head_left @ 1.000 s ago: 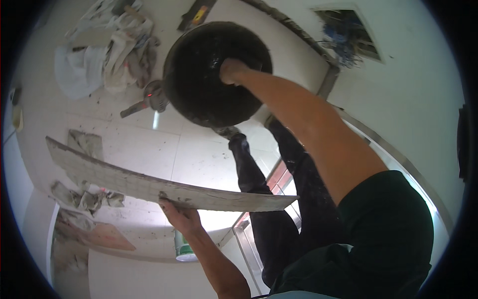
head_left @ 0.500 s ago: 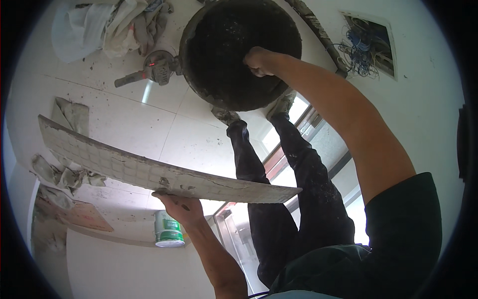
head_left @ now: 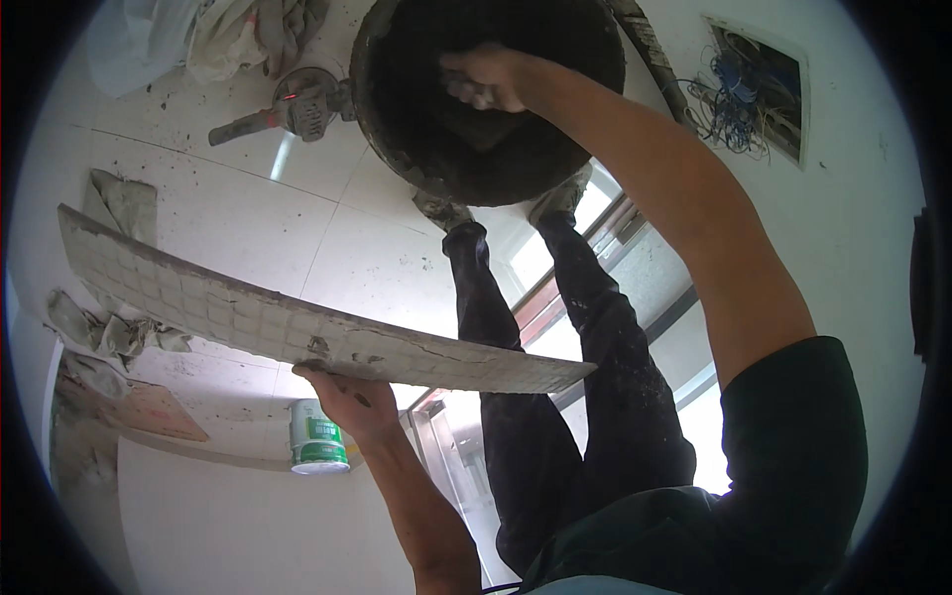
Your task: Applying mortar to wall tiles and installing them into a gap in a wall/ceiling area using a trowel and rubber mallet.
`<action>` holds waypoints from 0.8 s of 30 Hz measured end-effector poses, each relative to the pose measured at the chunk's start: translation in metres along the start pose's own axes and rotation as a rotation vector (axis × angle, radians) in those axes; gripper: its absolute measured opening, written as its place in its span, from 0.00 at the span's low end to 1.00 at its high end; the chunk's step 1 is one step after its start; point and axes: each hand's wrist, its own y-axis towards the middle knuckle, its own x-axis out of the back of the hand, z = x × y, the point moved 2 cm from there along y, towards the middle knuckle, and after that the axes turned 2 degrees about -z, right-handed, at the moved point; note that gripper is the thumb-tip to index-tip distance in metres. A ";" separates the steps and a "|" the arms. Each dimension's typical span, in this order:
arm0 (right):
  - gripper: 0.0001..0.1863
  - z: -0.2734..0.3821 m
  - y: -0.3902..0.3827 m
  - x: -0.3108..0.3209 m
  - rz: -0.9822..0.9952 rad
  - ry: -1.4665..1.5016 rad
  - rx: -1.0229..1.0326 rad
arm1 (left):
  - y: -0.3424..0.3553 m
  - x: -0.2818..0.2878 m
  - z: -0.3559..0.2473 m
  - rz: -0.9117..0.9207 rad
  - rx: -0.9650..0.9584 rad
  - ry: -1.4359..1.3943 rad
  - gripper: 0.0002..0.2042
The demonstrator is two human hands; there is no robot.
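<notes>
While the left hand [head_left: 349,402] grasps a long, grid-textured slab [head_left: 228,307] | right hand [head_left: 486,77] curls, its hold unclear | round, dark tub [head_left: 407,129] beneath it

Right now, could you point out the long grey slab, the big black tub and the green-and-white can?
Long grey slab [head_left: 248,315]: head view, on its gridded face.
Big black tub [head_left: 402,111]: head view, on its inner wall.
Green-and-white can [head_left: 318,434]: head view, on its side.
</notes>
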 end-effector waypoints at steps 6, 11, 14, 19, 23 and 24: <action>0.11 -0.020 -0.056 0.037 -0.142 -0.234 -0.081 | 0.002 -0.005 -0.005 0.023 0.014 -0.104 0.29; 0.10 0.002 -0.012 0.021 -0.317 -0.392 -0.099 | -0.002 -0.010 -0.005 0.038 0.004 -0.065 0.29; 0.10 0.008 0.013 0.000 -0.185 -0.692 0.115 | 0.000 -0.010 -0.003 0.042 0.001 -0.072 0.29; 0.09 0.011 0.021 -0.005 -0.124 -0.827 0.252 | 0.007 -0.004 0.017 0.048 0.008 -0.049 0.28; 0.09 0.017 0.015 0.006 -0.040 -0.959 0.389 | 0.003 -0.005 0.035 0.143 -0.091 0.105 0.27; 0.09 0.018 0.012 0.011 -0.036 -0.957 0.402 | 0.002 -0.005 0.039 0.089 -0.037 -0.033 0.26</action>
